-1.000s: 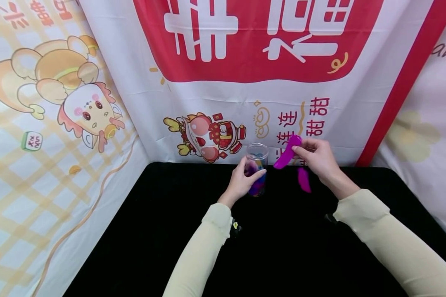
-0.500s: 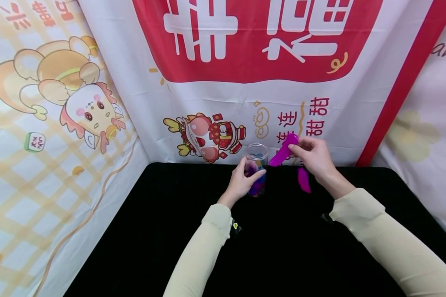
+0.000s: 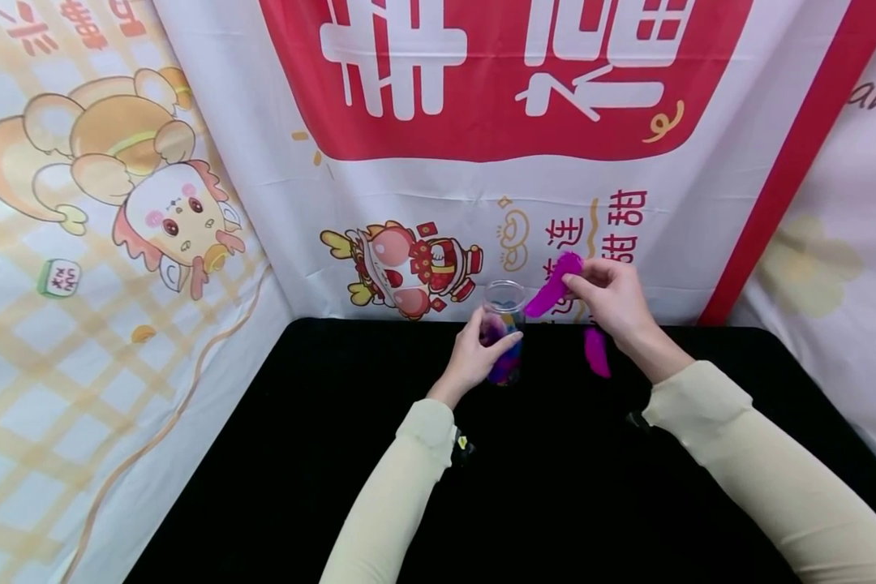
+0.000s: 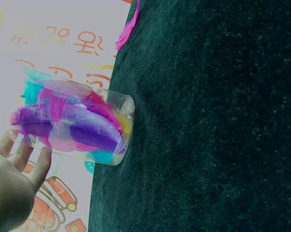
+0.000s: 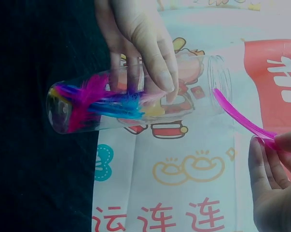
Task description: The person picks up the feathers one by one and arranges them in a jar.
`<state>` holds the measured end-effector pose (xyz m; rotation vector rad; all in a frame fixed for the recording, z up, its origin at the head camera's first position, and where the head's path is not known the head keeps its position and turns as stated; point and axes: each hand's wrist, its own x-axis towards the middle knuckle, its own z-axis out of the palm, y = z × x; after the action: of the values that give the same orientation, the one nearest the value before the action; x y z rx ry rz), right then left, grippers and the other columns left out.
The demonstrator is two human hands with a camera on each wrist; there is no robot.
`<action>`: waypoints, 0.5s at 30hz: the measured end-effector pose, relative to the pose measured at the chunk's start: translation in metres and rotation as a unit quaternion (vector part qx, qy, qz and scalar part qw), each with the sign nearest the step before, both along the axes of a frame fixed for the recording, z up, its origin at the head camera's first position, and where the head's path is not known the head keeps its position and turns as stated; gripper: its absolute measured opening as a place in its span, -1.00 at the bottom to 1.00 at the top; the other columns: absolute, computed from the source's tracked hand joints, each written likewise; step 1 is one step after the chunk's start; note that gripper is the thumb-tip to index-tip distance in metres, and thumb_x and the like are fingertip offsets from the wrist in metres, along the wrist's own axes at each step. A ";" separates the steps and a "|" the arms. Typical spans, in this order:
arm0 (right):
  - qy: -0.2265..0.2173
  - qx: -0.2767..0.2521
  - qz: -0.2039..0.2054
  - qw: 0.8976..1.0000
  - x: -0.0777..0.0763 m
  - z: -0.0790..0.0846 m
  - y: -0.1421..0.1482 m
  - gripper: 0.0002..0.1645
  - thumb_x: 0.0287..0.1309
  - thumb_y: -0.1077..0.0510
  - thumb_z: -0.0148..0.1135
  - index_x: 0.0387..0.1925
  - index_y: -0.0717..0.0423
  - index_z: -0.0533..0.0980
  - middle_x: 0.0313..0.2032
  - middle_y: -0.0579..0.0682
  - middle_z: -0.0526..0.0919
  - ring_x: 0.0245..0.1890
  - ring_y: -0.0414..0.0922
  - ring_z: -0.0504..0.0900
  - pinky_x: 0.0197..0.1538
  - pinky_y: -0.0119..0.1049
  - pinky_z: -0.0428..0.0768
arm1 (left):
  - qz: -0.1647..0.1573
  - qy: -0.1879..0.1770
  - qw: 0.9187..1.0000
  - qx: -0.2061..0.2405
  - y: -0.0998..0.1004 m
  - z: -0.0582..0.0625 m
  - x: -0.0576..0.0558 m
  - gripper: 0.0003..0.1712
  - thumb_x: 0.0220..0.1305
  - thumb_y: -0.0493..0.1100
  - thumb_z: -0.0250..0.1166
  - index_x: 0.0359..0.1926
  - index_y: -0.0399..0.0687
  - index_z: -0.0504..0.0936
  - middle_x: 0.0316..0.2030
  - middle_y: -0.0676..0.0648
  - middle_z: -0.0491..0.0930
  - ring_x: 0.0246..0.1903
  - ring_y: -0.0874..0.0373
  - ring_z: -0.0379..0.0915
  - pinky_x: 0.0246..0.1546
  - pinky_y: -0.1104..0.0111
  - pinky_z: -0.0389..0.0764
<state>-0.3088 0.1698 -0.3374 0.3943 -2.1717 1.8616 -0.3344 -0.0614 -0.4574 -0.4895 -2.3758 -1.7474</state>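
Observation:
Near the table's far edge my left hand (image 3: 470, 358) grips a clear jar (image 3: 509, 307), its fingers and thumb around the side. The jar stands upright with its mouth uncovered. Inside it, seen in the left wrist view, lie purple, pink, blue and yellow feathers (image 4: 82, 123). My right hand (image 3: 615, 302) pinches a magenta feather (image 3: 552, 287) between thumb and fingers, right of the jar. In the right wrist view this feather's free tip is at the jar's rim (image 5: 221, 79); whether they touch, I cannot tell. A second magenta feather (image 3: 596, 352) lies right of the jar.
A black-covered table (image 3: 540, 487) spreads beneath both hands. Behind its far edge hangs a white and red printed cloth (image 3: 438, 186), close to the jar. Another printed cloth (image 3: 117, 324) hangs at the left side.
My right hand has moved left and slightly up, bringing the magenta feather closer to the jar's mouth. The left hand and jar have stayed in place.

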 end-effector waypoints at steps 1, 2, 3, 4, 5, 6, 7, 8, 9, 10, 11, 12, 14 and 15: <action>0.003 -0.002 0.001 1.000 0.000 0.001 -0.001 -0.70 0.32 0.28 0.33 -0.16 0.56 0.57 -0.42 -0.13 0.76 -0.42 -0.30 0.72 -0.24 -0.47 0.68 | -0.001 -0.003 1.000 0.000 0.000 0.001 0.000 -0.55 0.32 0.09 0.44 0.02 0.01 0.44 -0.11 0.03 0.54 0.03 0.15 0.50 0.18 0.15 0.53; 0.006 -0.005 0.003 1.000 0.000 0.001 -0.001 -0.70 0.32 0.28 0.33 -0.16 0.56 0.57 -0.42 -0.12 0.76 -0.42 -0.30 0.72 -0.23 -0.46 0.68 | -0.001 -0.006 1.000 0.001 0.000 0.001 0.001 -0.54 0.33 0.07 0.43 0.03 -0.01 0.43 -0.10 0.02 0.54 0.05 0.14 0.50 0.19 0.14 0.52; 0.008 -0.006 0.003 1.000 -0.001 0.002 -0.002 -0.70 0.32 0.29 0.33 -0.16 0.56 0.58 -0.42 -0.12 0.76 -0.42 -0.29 0.73 -0.23 -0.46 0.69 | -0.002 -0.009 1.000 0.002 0.001 0.003 0.002 -0.54 0.34 0.06 0.42 0.05 -0.03 0.43 -0.09 -0.01 0.54 0.06 0.12 0.50 0.20 0.12 0.51; 0.008 -0.008 0.002 1.000 -0.001 0.002 -0.003 -0.71 0.31 0.29 0.33 -0.16 0.56 0.58 -0.41 -0.11 0.76 -0.42 -0.27 0.73 -0.23 -0.46 0.69 | -0.003 -0.012 1.000 0.002 0.001 0.005 0.004 -0.54 0.35 0.04 0.42 0.06 -0.07 0.43 -0.08 -0.04 0.55 0.07 0.10 0.50 0.21 0.10 0.51; 0.008 -0.008 0.002 1.000 -0.001 0.002 -0.003 -0.71 0.31 0.29 0.33 -0.16 0.57 0.58 -0.41 -0.11 0.76 -0.42 -0.26 0.74 -0.23 -0.46 0.69 | -0.004 -0.015 1.000 0.001 0.001 0.008 0.006 -0.53 0.36 0.01 0.42 0.08 -0.11 0.43 -0.06 -0.07 0.55 0.09 0.07 0.50 0.22 0.08 0.51; 0.008 -0.009 0.001 1.000 -0.001 0.002 -0.004 -0.71 0.31 0.30 0.33 -0.15 0.57 0.58 -0.41 -0.11 0.77 -0.41 -0.24 0.74 -0.23 -0.45 0.69 | -0.006 -0.018 1.000 0.000 0.001 0.013 0.010 -0.53 0.37 -0.02 0.41 0.09 -0.15 0.43 -0.05 -0.10 0.56 0.10 0.05 0.51 0.22 0.07 0.51; 0.008 -0.008 -0.001 1.000 -0.002 0.002 -0.004 -0.71 0.31 0.30 0.33 -0.15 0.57 0.58 -0.41 -0.10 0.77 -0.41 -0.23 0.75 -0.22 -0.45 0.69 | -0.008 -0.020 1.000 -0.001 0.000 0.017 0.014 -0.53 0.37 -0.04 0.41 0.10 -0.18 0.43 -0.04 -0.13 0.56 0.10 0.03 0.51 0.23 0.06 0.51; 0.007 -0.008 -0.003 1.000 -0.002 0.002 -0.005 -0.71 0.31 0.30 0.33 -0.15 0.57 0.59 -0.41 -0.11 0.77 -0.41 -0.22 0.76 -0.22 -0.45 0.69 | -0.008 -0.024 1.000 -0.001 0.000 0.021 0.017 -0.53 0.38 -0.06 0.40 0.10 -0.21 0.43 -0.04 -0.15 0.56 0.11 0.02 0.51 0.23 0.06 0.50; 0.006 -0.007 -0.005 1.000 -0.002 0.003 -0.005 -0.71 0.31 0.29 0.33 -0.15 0.56 0.59 -0.42 -0.11 0.77 -0.41 -0.21 0.76 -0.22 -0.45 0.69 | -0.008 -0.024 1.000 -0.002 0.000 0.023 0.018 -0.54 0.37 -0.07 0.40 0.09 -0.20 0.43 -0.05 -0.14 0.56 0.10 0.03 0.51 0.23 0.06 0.51; 0.006 -0.008 -0.006 1.000 -0.002 0.003 -0.006 -0.71 0.31 0.29 0.33 -0.15 0.56 0.59 -0.42 -0.11 0.77 -0.41 -0.20 0.76 -0.21 -0.45 0.69 | -0.007 -0.021 1.000 -0.002 0.000 0.021 0.017 -0.56 0.37 -0.06 0.41 0.08 -0.17 0.43 -0.06 -0.11 0.56 0.10 0.05 0.52 0.23 0.08 0.51; 0.007 -0.005 -0.008 1.000 -0.002 0.004 -0.006 -0.71 0.31 0.29 0.33 -0.15 0.56 0.59 -0.42 -0.12 0.77 -0.41 -0.20 0.76 -0.21 -0.45 0.69 | -0.004 -0.019 1.000 -0.003 0.000 0.020 0.016 -0.57 0.37 -0.04 0.41 0.06 -0.13 0.44 -0.07 -0.08 0.56 0.09 0.08 0.52 0.22 0.09 0.52; 0.008 -0.003 -0.011 1.000 -0.002 0.005 -0.007 -0.71 0.31 0.28 0.34 -0.16 0.54 0.59 -0.43 -0.12 0.76 -0.41 -0.21 0.76 -0.22 -0.45 0.68 | -0.003 -0.017 1.000 -0.003 0.000 0.016 0.013 -0.57 0.36 -0.02 0.41 0.05 -0.08 0.44 -0.08 -0.04 0.56 0.08 0.10 0.52 0.22 0.10 0.52; 0.010 0.001 -0.015 1.000 -0.003 0.006 -0.009 -0.71 0.31 0.26 0.34 -0.17 0.52 0.60 -0.43 -0.12 0.76 -0.41 -0.22 0.76 -0.22 -0.47 0.67 | 0.001 -0.011 1.000 -0.001 0.001 0.007 0.006 -0.57 0.34 0.03 0.42 0.04 0.01 0.43 -0.10 0.02 0.55 0.07 0.14 0.51 0.21 0.12 0.51; 0.011 0.000 -0.016 1.000 -0.003 0.007 -0.010 -0.71 0.31 0.26 0.34 -0.16 0.52 0.60 -0.43 -0.12 0.76 -0.40 -0.22 0.76 -0.22 -0.47 0.67 | 0.002 -0.007 1.000 -0.002 0.001 0.003 0.003 -0.57 0.34 0.06 0.43 0.03 0.05 0.43 -0.11 0.05 0.54 0.06 0.16 0.51 0.20 0.14 0.52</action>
<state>-0.3117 0.1601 -0.3302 0.3769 -2.1512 1.8326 -0.3313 -0.0607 -0.4543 -0.4729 -2.3873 -1.7513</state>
